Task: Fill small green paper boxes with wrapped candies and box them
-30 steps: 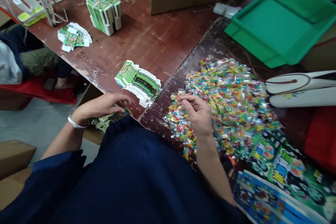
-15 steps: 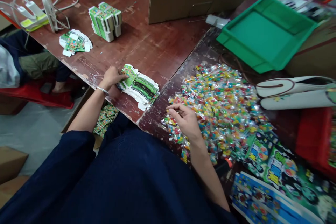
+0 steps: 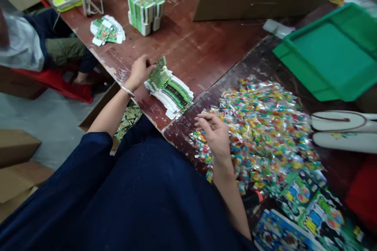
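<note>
My left hand (image 3: 139,71) pinches the end of a small green printed carton (image 3: 160,63), which stands tilted up from the fanned row of flat cartons (image 3: 173,92) on the red-brown table. Over the near left edge of a heap of clear candy packets (image 3: 262,125) hovers my right hand (image 3: 214,131). Its fingers are loosely curled, with a gap between thumb and forefinger, and I see nothing in them. The packets hold small multicoloured candies.
Stacked cartons (image 3: 145,11) and a loose carton pile (image 3: 108,30) lie farther back. A green tray (image 3: 326,47), a white pouch (image 3: 344,141) and printed bags (image 3: 312,204) flank the heap. Below the table edge, an open box holds filled cartons (image 3: 128,119). Another person (image 3: 29,43) sits at left.
My left hand has raised one carton from the end of the fanned row. My right hand's fingers have spread a little beside the candy packets. The whole view has shifted.
</note>
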The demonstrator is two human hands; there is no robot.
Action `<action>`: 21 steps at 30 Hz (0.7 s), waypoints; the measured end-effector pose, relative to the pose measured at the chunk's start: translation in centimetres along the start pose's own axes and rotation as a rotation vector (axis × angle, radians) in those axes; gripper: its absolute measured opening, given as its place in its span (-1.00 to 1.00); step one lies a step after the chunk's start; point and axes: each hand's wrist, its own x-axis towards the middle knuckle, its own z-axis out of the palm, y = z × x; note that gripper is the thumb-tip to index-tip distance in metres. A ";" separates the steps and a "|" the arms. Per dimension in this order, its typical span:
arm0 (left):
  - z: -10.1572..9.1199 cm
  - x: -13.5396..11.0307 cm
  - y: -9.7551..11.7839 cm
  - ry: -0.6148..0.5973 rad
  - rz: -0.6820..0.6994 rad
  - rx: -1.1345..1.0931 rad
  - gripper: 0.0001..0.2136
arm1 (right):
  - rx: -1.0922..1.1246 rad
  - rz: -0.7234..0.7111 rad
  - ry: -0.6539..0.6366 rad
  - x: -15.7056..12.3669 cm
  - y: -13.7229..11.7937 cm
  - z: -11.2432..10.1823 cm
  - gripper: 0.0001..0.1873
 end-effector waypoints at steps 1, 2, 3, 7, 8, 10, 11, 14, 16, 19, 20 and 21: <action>0.0 -1.2 0.3 0.084 0.062 -0.068 -0.78 | 0.019 -0.019 0.052 0.1 0.0 0.1 -0.69; 0.0 -2.7 0.7 0.117 0.121 -0.146 -0.81 | 0.034 -0.046 0.100 0.3 0.0 0.2 -0.65; 0.2 -4.6 1.3 0.088 0.176 -0.232 -0.82 | 0.045 -0.078 0.134 0.5 -0.1 0.4 -0.59; 2.6 -12.6 3.8 -0.307 0.353 -0.483 -0.81 | -0.004 -0.165 0.168 1.4 -0.7 1.7 -0.52; 3.4 -14.2 4.4 -0.354 0.367 -0.479 -0.84 | -0.049 -0.180 0.208 1.5 -0.8 2.1 -0.59; 4.9 -16.5 5.0 -0.335 0.405 -0.403 -0.85 | -0.129 -0.206 0.327 1.5 -0.8 2.8 -0.68; 5.4 -17.2 5.0 -0.322 0.452 -0.351 -0.77 | -0.143 -0.217 0.387 1.5 -0.7 3.2 -0.70; 6.3 -18.1 4.8 -0.332 0.586 -0.212 -0.54 | -0.105 -0.231 0.485 1.4 -0.2 4.2 -0.68; 6.4 -18.3 4.5 -0.368 0.592 -0.175 -0.48 | -0.087 -0.258 0.501 1.3 0.3 4.9 -0.69; 6.4 -18.7 4.3 -0.406 0.527 -0.235 -0.50 | -0.067 -0.318 0.483 0.9 0.8 5.9 -0.76; 6.4 -18.8 4.3 -0.420 0.501 -0.278 -0.49 | -0.053 -0.329 0.469 0.7 0.9 6.2 -0.79; 6.3 -18.9 4.2 -0.437 0.467 -0.327 -0.47 | -0.037 -0.335 0.457 0.3 0.9 6.4 -0.81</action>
